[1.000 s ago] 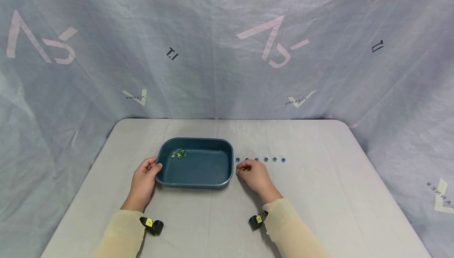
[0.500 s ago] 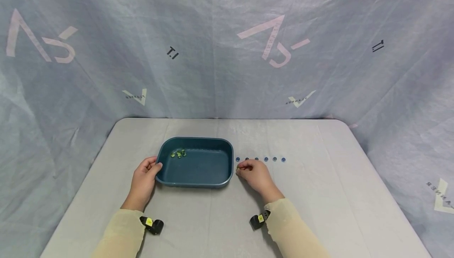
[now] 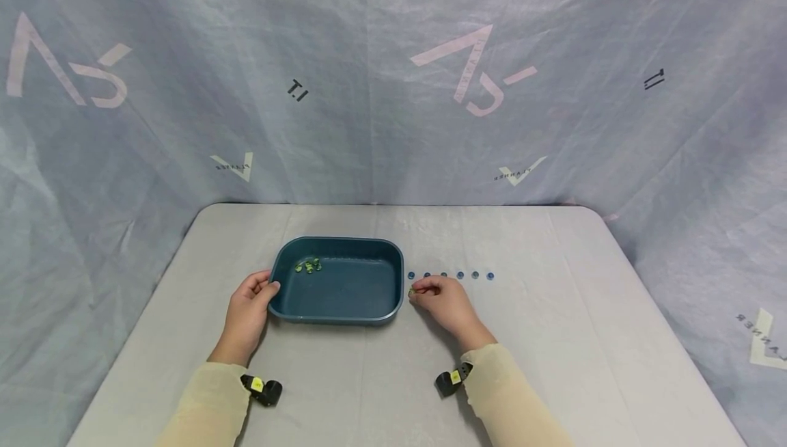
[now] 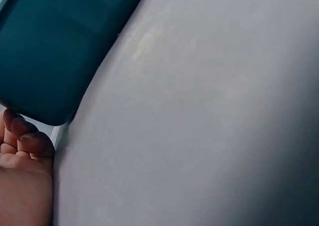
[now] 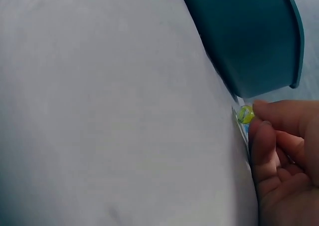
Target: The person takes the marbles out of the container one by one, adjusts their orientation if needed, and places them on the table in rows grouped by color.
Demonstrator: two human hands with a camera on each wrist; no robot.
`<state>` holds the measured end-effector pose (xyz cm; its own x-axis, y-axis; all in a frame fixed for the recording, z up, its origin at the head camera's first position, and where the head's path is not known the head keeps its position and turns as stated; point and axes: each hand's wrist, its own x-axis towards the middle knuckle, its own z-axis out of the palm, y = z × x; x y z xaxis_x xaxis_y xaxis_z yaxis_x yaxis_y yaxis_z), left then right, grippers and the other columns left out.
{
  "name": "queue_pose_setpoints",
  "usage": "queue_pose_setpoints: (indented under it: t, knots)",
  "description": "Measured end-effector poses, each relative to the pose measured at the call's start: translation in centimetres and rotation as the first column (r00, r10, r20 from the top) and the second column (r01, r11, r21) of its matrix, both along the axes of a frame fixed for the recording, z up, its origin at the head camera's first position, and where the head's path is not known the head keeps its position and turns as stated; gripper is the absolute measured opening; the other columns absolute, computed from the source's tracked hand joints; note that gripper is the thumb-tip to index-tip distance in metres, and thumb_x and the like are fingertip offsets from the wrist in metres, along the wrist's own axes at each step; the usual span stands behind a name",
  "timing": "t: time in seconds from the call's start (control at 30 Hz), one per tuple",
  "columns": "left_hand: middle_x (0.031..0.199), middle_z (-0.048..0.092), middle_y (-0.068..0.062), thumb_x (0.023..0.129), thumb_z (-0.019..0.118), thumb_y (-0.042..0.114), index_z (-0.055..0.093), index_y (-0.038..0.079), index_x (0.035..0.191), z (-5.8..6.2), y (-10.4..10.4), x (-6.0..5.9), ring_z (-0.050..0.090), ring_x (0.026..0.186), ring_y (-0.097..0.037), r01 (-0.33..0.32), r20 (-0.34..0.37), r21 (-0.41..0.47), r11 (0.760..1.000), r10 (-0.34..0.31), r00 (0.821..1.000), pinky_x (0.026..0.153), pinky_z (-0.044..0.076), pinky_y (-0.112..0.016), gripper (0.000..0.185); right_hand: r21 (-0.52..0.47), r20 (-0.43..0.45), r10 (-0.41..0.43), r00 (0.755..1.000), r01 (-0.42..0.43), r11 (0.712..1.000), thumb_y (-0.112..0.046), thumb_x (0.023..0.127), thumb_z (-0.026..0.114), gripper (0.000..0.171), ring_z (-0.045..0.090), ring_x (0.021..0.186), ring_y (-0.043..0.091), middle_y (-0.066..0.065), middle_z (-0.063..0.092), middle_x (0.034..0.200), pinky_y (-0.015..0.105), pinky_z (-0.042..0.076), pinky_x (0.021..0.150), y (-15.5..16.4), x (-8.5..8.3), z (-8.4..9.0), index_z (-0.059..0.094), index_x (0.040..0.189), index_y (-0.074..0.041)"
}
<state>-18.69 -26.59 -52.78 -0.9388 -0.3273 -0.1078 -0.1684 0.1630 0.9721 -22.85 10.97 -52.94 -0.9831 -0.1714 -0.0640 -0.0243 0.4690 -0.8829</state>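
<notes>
A dark teal rectangular tray (image 3: 338, 290) sits on the table in the head view. My left hand (image 3: 246, 310) holds its left side, thumb at the rim; in the left wrist view its curled fingers (image 4: 35, 141) are beside the tray's corner. My right hand (image 3: 447, 302), just off the tray's right side, pinches a clear yellow-green marble (image 5: 245, 114) between thumb and finger, low at the table surface. Several yellow-green marbles (image 3: 309, 267) lie in the tray's back left part. A row of several bluish marbles (image 3: 460, 275) runs right from the tray, behind my right hand.
A pale cloth covers the table (image 3: 553, 337). A grey-blue fabric backdrop (image 3: 369, 91) with printed marks rises behind the table and along both sides. Small black wrist cameras hang at each sleeve cuff.
Almost nothing moves. The right wrist and cuff shift slightly to the right while the fingers stay at the marble; the whole head view drifts a little.
</notes>
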Motion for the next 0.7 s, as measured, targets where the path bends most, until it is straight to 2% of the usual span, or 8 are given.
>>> queue_pose_setpoints:
  t: [0.37, 0.47, 0.6, 0.7]
  knots:
    - [0.118, 0.063, -0.017, 0.105, 0.061, 0.022, 0.059, 0.001, 0.134, 0.0, 0.0, 0.0, 0.057, 0.098, -0.014, 0.008, 0.005, -0.004, 1.000, -0.008, 1.000, 0.079, 0.048, -0.020, 0.036, -0.064, 0.016, -0.020, 1.000, 0.021, 0.998, -0.010, 0.088, 0.080, 0.008, 0.063, 0.078, 0.016, -0.002, 0.073, 0.089, 0.030, 0.051, 0.069, 0.4, 0.1, -0.1, 0.078, 0.096, -0.012]
    - [0.117, 0.063, -0.017, 0.105, 0.061, 0.023, 0.059, 0.001, 0.134, 0.1, 0.0, 0.0, 0.057, 0.097, -0.015, 0.008, 0.007, -0.011, 1.000, -0.008, 1.000, 0.079, 0.047, -0.021, 0.037, -0.100, 0.034, -0.070, 0.997, 0.073, 0.992, -0.010, 0.090, 0.077, 0.006, 0.063, 0.077, 0.017, 0.000, 0.072, 0.089, 0.030, 0.052, 0.069, 0.3, 0.1, -0.1, 0.079, 0.096, -0.011]
    - [0.115, 0.064, -0.015, 0.104, 0.061, 0.023, 0.060, 0.001, 0.133, 0.0, -0.1, -0.1, 0.057, 0.097, -0.015, 0.001, 0.002, -0.011, 1.000, -0.001, 1.000, 0.078, 0.047, -0.021, 0.036, -0.180, 0.071, -0.155, 0.985, 0.166, 0.970, -0.012, 0.092, 0.076, 0.006, 0.061, 0.074, 0.018, 0.005, 0.070, 0.086, 0.029, 0.052, 0.065, 0.0, 0.3, 0.4, 0.078, 0.095, -0.008]
    - [0.114, 0.064, -0.014, 0.104, 0.062, 0.023, 0.061, 0.002, 0.133, -0.2, -0.2, -0.1, 0.057, 0.097, -0.016, -0.002, 0.002, -0.008, 1.000, 0.002, 1.000, 0.078, 0.048, -0.021, 0.035, -0.209, 0.063, -0.175, 0.983, 0.185, 0.960, -0.016, 0.093, 0.078, 0.008, 0.060, 0.073, 0.020, 0.005, 0.069, 0.084, 0.028, 0.050, 0.063, -0.4, 0.7, 1.2, 0.078, 0.095, -0.008]
